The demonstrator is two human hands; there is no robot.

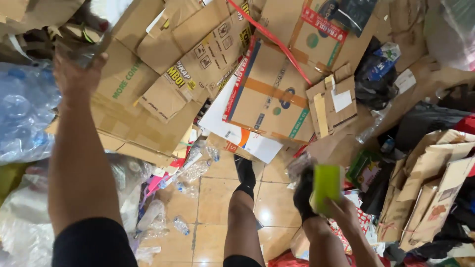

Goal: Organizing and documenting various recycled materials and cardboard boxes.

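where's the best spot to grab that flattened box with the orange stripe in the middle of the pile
Probably by the lower right corner of the flattened box with the orange stripe, coming from the tiled floor side. It lies flat and tilted on top of the cardboard pile, and that corner sits clear over a white sheet, so fingers could slide under it. The right hand already holds a green packet; the left hand is raised.
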